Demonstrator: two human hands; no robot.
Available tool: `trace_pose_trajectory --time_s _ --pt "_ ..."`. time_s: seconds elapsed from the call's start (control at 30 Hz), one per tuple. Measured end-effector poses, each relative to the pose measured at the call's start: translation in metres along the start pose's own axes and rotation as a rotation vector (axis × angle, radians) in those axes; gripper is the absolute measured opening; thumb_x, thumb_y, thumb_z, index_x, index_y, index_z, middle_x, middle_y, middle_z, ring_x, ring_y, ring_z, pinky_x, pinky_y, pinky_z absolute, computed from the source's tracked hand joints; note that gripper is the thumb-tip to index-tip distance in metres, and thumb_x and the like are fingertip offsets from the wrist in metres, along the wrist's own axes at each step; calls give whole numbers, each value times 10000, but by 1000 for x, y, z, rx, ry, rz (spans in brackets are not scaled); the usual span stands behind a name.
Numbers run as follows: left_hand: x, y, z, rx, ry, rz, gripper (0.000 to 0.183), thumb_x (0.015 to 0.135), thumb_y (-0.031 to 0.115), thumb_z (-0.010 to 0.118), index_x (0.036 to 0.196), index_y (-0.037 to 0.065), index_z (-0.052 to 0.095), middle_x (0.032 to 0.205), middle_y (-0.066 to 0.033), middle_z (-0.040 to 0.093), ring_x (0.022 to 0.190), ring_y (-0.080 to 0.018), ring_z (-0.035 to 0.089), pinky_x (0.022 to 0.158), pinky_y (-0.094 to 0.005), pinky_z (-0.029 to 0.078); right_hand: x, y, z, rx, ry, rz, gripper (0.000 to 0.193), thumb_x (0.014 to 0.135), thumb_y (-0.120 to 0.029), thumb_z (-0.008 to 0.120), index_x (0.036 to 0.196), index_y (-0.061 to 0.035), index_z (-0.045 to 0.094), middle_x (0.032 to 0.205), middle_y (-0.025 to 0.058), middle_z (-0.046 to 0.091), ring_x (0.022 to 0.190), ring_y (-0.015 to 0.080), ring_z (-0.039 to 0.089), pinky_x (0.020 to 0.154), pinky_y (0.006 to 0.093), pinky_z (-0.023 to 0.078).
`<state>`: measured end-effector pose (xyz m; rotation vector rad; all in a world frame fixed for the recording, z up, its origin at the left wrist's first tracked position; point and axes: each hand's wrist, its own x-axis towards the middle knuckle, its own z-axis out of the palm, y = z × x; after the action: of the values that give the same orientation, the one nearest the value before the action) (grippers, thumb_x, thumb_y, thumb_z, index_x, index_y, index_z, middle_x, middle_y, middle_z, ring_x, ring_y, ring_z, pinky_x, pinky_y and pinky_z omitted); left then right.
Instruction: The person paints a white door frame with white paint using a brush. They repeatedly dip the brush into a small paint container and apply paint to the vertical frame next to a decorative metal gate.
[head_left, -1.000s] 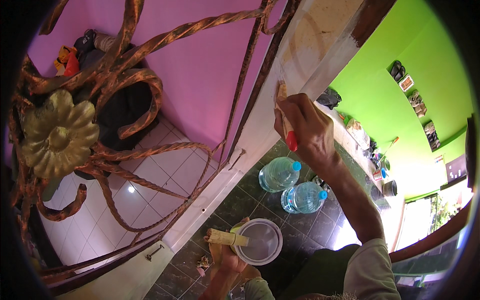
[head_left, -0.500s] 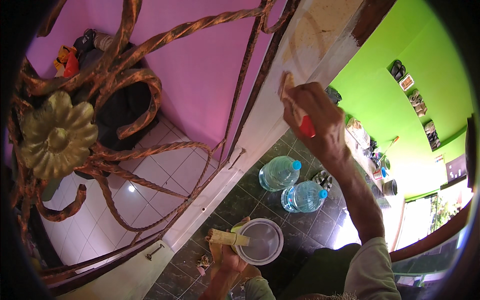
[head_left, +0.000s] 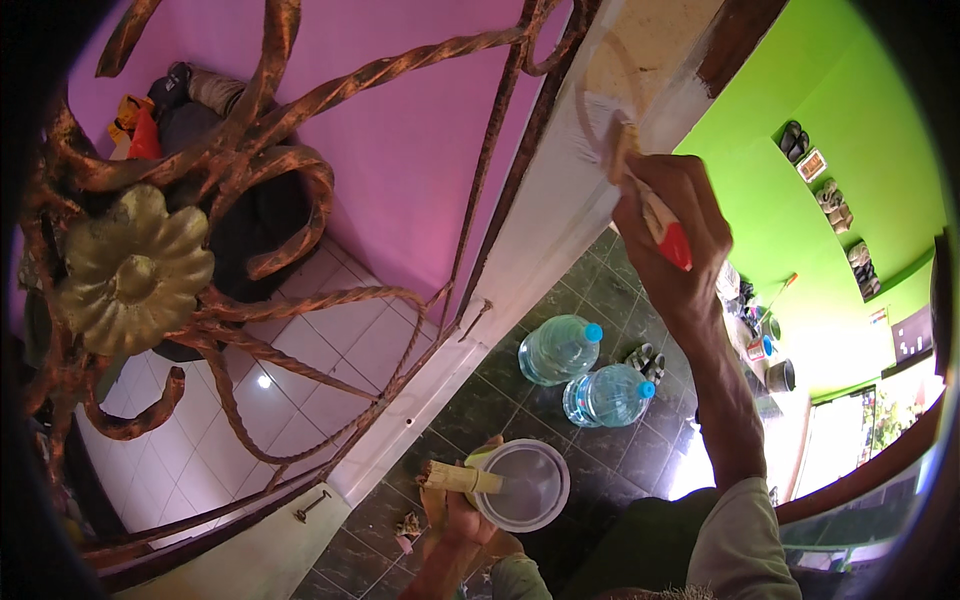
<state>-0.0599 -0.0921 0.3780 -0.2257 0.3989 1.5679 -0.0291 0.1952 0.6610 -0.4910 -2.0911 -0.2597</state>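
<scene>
Right grip (head_left: 693,215) wrapped around the red-tipped paintbrush (head_left: 656,216), left grip (head_left: 464,518) holding the paint tub (head_left: 520,526), I should stroke lightly between the long edges of the whitish doorpost (head_left: 540,220).

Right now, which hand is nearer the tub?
Left. The left hand grips the tub on its left; the right hand is away from it, holding the brush at the post.

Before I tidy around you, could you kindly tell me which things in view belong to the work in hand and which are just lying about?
In use:
brush in the right hand
pale frame it touches
tub in the left hand
wooden piece across the tub's rim

Apparently lying about:
two bottles
footwear pair beside them
shoes on the green wall
</scene>
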Motion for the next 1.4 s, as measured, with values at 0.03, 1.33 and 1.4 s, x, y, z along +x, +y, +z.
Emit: trace_pose_trajectory --time_s 0.03,1.33,1.4 --pt "0 0 0 -4 1 -12 772 1030 621 322 1542 45 353 1469 -167 516 1347 -325 513 1132 -506 426 -3 -1 0 -50 48 30 275 811 57 743 1071 -29 712 1018 124 695 861 215 702 729 333 566" --pt "-9 0 -2 -73 -72 2 676 1065 536 324 1505 28 392 1463 -138 524 1352 -295 508 1138 -480 424 27 -4 -4 4 258 0 224 846 22 751 1067 -11 742 973 81 712 813 119 680 706 264 551" --pt "-7 -3 -3 -112 -108 -1 680 1065 538 323 1505 24 389 1457 -142 528 1345 -296 514 1134 -479 430 29 2 2 46 218 -88 211 843 30 750 1050 -8 745 970 81 713 805 120 681 706 260 550"
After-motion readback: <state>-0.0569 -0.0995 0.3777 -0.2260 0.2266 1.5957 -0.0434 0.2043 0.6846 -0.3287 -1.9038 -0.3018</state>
